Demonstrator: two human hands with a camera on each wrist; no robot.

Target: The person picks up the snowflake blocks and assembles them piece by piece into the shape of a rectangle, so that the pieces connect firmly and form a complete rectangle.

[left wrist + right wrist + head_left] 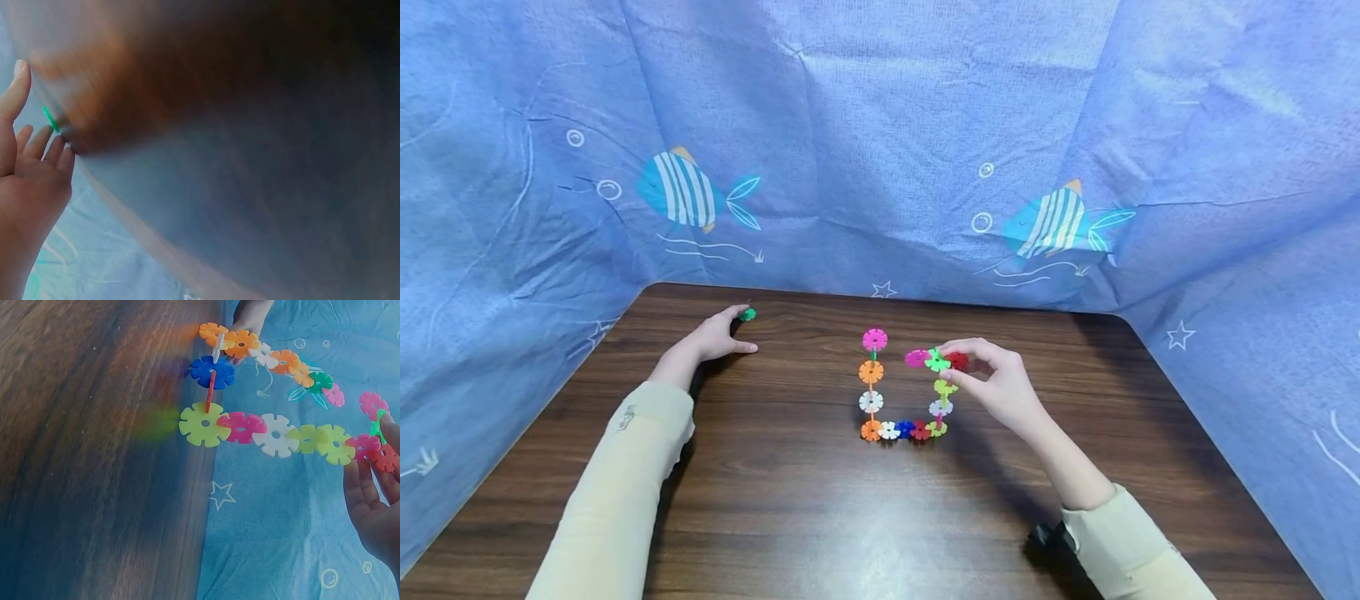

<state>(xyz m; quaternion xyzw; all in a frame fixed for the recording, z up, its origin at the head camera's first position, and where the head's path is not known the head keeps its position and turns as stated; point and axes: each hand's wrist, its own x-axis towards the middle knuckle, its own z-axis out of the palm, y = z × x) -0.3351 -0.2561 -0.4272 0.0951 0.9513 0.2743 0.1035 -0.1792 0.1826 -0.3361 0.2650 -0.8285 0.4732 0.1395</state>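
A U-shaped chain of notched plastic snowflake discs [871, 402] stands upright on the table, in orange, white, blue, red, yellow-green and pink. At the top of its right column, my right hand [996, 387] pinches the joined discs between thumb and fingers, around a bright green disc [936, 361] and a red disc [385, 459]. A pink disc [917, 358] juts inward from the green one. Far to the left, my left hand [713, 335] reaches out with its thumb spread apart, fingertips at a loose green disc [748, 315]. That disc appears edge-on beyond the fingers in the left wrist view.
The dark wood-grain table [760, 500] ends at a blue fish-print cloth [880, 167] hanging behind and at both sides. A small black object [1040, 537] shows beside the right sleeve.
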